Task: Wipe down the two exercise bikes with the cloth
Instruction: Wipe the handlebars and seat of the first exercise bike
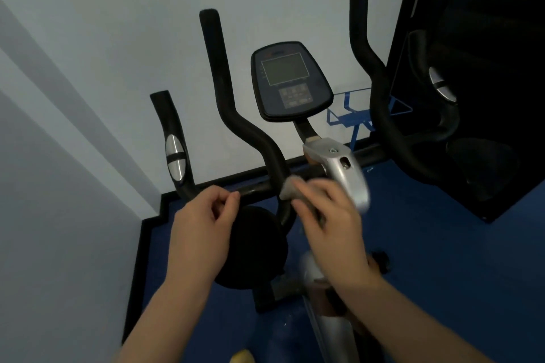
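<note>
Head view: one bike [339, 162] stands in front of the person, near a wall corner, on a blue floor [427, 259]. The second bike the task names is not in view. The right hand [330, 215] grips a grey cloth [290, 190], its fingers curled round it, and presses it on the black crossbar [259, 189] where the inner left handlebar [227, 91] bends down to meet it. The left hand [203, 227] is at the same bar further left, thumb and fingertips pinched together; whether they hold the bar or nothing I cannot tell.

Judging by this, wiping of the first bike is under way at the handlebars. The console [290, 79], the silver stem and the lower frame probably remain, and the whole second bike too.

Counted: one bike, one cloth, one console, two hands, four upright grip ends, and two silver sensor pads [175, 156].
</note>
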Tool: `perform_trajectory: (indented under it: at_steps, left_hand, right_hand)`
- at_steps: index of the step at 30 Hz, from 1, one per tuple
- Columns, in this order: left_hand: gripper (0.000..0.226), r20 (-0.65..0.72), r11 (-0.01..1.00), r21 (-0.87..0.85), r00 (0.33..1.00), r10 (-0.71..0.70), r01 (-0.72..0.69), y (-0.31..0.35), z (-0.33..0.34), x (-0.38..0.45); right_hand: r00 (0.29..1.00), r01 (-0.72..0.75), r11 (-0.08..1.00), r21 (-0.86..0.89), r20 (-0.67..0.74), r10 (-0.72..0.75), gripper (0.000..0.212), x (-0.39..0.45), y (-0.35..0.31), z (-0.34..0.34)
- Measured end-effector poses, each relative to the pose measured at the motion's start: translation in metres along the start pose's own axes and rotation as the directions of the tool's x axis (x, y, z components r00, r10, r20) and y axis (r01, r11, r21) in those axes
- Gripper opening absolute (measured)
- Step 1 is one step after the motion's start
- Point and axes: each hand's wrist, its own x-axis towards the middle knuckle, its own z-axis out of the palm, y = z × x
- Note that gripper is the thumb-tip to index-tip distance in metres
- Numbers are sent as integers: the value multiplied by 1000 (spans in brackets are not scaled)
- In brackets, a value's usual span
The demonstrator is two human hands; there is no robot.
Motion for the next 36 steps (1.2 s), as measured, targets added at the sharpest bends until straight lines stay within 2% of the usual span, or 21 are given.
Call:
perform_trajectory:
  at_steps: [3,6,10,12,18,20,22,25,26,28,30,33,35,36]
  left_hand:
    - [17,-91,997,9,993,81,-80,3,0,-2]
    - [14,-95,990,52,986,138,-134,5,0,-3]
    - [15,-51,992,-16,991,122,-123,1,-1,-2]
    - [15,-52,991,-49,991,122,-125,0,-1,0]
    - [14,-16,981,-122,989,148,-149,4,-5,17]
    - [16,-42,975,-172,990,134,-139,0,-11,30]
    - [17,-85,971,-199,989,118,-133,-6,-18,45]
    - [15,-146,971,-183,981,126,-152,-19,-26,66]
    - [14,-159,970,-175,977,143,-170,-22,-27,72]
    - [15,-153,965,-165,972,181,-205,-28,-28,80]
    - [17,-87,954,-143,964,251,-262,-30,-28,84]
    - [11,16,904,-40,904,427,-427,-39,-23,79]
    - [15,40,886,6,885,463,-464,-45,-21,74]
    - [17,55,889,-3,887,458,-458,-48,-22,72]
  right_hand:
    - [999,28,996,-82,-19,-29,29,11,7,3]
    - [993,99,954,-284,-30,-112,21,47,1,9]
    - [999,13,930,-367,-41,-30,18,18,-4,7]
    - [1000,28,929,-370,-3,-31,20,7,-3,0]
    - [999,-39,839,-543,-33,25,15,53,-9,2]
    - [994,-106,879,-464,-70,84,16,38,-14,10]
    - [995,-97,918,-384,-61,79,20,29,-11,9]
    - [995,-91,868,-488,-69,65,20,42,-8,5]
    - [990,-140,865,-483,-84,113,21,46,-10,9]
    - [965,-261,908,-329,-113,236,21,44,-14,17]
    - [943,-329,936,-129,-108,316,20,39,-14,18]
    - [982,-159,986,-49,-112,153,21,44,-20,14]
    - [999,27,993,-113,25,-24,21,52,-29,19]
    - [986,144,972,-188,114,-124,19,55,-32,23]
